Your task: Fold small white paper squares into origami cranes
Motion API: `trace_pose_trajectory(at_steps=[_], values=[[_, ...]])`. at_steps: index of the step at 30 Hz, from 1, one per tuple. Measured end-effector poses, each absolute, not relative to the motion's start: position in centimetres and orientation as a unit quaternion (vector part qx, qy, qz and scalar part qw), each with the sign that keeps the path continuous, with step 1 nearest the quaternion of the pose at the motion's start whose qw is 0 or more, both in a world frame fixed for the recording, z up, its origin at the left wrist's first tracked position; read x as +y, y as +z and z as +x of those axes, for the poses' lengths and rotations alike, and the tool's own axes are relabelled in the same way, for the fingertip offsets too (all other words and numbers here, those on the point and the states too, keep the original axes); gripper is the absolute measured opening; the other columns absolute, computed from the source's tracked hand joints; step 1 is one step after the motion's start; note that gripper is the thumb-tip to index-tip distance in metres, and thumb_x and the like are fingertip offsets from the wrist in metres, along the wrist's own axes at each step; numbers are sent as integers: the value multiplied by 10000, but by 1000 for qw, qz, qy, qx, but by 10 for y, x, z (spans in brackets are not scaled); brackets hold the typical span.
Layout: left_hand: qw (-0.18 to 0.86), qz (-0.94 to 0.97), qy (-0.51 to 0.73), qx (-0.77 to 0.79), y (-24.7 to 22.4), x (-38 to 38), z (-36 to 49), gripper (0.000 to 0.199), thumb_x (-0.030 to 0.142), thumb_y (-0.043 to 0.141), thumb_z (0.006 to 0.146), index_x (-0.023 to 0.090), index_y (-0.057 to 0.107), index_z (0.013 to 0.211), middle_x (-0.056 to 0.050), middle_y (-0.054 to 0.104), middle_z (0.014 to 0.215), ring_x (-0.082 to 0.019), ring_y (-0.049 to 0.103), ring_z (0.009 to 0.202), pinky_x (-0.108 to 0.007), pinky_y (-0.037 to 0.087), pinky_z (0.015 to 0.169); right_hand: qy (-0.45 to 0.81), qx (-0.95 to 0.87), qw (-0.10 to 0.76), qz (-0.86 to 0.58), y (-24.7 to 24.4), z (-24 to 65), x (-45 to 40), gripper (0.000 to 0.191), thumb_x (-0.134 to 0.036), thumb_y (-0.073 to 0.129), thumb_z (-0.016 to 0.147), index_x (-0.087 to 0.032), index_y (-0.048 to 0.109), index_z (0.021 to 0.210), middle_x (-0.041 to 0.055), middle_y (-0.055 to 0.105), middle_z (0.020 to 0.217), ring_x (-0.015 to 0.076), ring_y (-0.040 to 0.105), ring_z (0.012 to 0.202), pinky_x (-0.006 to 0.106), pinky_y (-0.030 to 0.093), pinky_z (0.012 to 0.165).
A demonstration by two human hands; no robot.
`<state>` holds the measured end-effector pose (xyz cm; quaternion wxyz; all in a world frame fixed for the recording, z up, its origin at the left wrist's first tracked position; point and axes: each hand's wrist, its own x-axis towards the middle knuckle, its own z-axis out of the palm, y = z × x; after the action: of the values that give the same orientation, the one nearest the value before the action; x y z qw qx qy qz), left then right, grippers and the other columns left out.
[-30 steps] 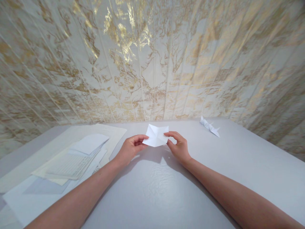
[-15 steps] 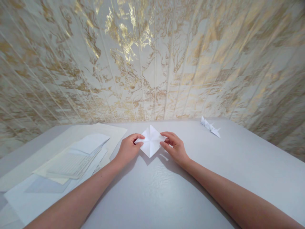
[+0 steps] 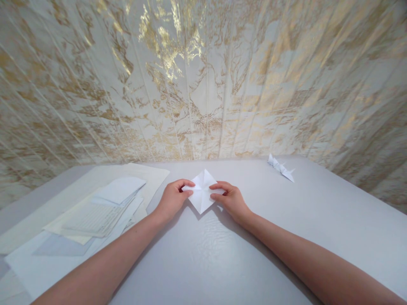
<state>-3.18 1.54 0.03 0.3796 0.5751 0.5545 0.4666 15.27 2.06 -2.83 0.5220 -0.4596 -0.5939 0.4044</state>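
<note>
Set cornerwise between both hands, the creased square of white paper (image 3: 202, 200) points to twelve and six o'clock. The left hand (image 3: 173, 197) holds its nine o'clock corner, thumb and forefinger narrowly apart; the right hand (image 3: 234, 202) holds the three o'clock corner with a similarly narrow gap.

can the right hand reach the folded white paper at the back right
Probably yes: no object shows between the right hand and the folded white paper, though its fingers are pinching the creased sheet.
</note>
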Motion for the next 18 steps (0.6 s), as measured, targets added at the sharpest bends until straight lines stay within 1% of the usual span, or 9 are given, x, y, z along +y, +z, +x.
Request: trace_pose_trajectory(at_steps=[2,3,4,6,8,10,14,16,18], values=[[404,564,465,551,-2,15,-29,217,207,592,592,152,670,787,28,589,580,-112,487,507,-225,360,520,438,-576,497,-479,-29,151,19,222,-194,650,616,-139,695,827,32,622,714,121,510,562,254,410,533],[412,563,460,550,-3,14,-28,237,203,594,586,150,672,803,27,590,581,-112,490,509,-223,361,516,437,-576,491,-486,-28,151,18,231,-196,640,628,-131,691,844,20,614,666,115,492,534,249,399,517],[415,566,452,551,-3,15,-28,258,195,598,578,151,674,821,25,597,590,-115,498,516,-223,367,520,424,-583,488,-492,-28,151,18,232,-191,633,635,-129,689,852,17,616,657,113,486,525,248,397,514],[396,587,433,558,-4,15,-28,288,166,607,565,158,681,844,22,616,612,-121,518,532,-228,388,539,363,-616,489,-500,-26,152,17,213,-168,623,644,-136,690,844,31,645,720,121,511,556,253,416,545],[337,618,410,579,-3,15,-29,290,144,611,576,171,690,854,17,637,635,-132,538,548,-242,413,573,278,-666,483,-496,-25,154,16,201,-141,618,655,-146,689,842,49,668,796,139,554,622,262,442,598],[254,654,384,600,0,14,-31,275,135,606,612,185,697,866,6,663,678,-145,561,573,-260,439,622,191,-718,467,-479,-25,156,15,206,-122,612,680,-151,683,872,63,676,839,156,586,685,267,459,644],[89,739,330,580,5,10,-33,248,98,564,685,185,696,876,-41,693,849,-176,614,715,-294,462,755,62,-799,394,-450,-23,158,12,218,-116,591,746,-132,658,954,85,665,815,172,605,695,267,472,647],[34,770,302,561,5,9,-33,242,84,542,709,175,694,874,-57,683,859,-191,622,765,-308,468,772,19,-819,352,-453,-21,157,9,216,-120,587,766,-123,649,973,92,657,812,180,610,694,267,473,638],[-2,786,276,553,5,7,-34,225,86,526,732,166,692,861,-64,668,837,-197,624,773,-314,478,755,-9,-828,316,-463,-19,155,7,214,-122,584,778,-125,642,984,94,654,826,188,615,714,266,473,644]])
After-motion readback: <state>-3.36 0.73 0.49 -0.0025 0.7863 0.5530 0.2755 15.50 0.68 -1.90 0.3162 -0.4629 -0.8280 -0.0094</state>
